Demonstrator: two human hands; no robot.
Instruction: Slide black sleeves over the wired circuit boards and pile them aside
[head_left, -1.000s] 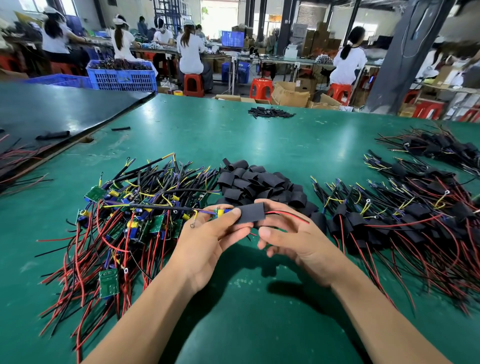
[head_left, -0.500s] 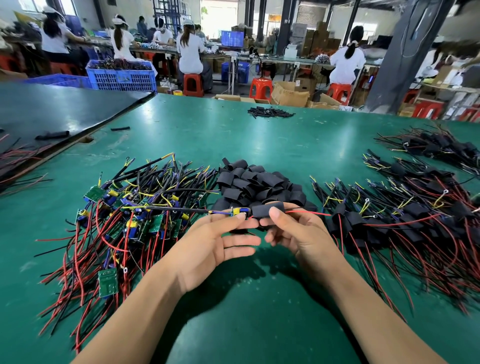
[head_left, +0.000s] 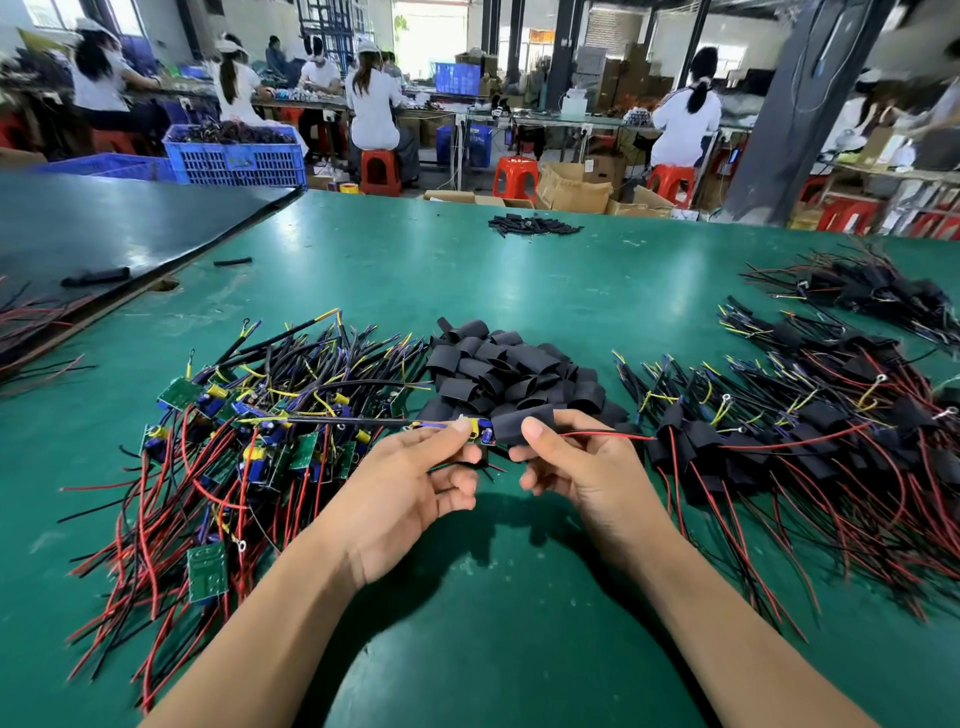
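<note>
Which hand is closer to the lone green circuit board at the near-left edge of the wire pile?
Left. The left hand is up and right of the green circuit board; the right hand is farther right, beyond it.

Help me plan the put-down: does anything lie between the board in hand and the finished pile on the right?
Nothing visible: the finished pile starts just beside the right hand gripping the sleeve; loose sleeves lie behind.
</note>
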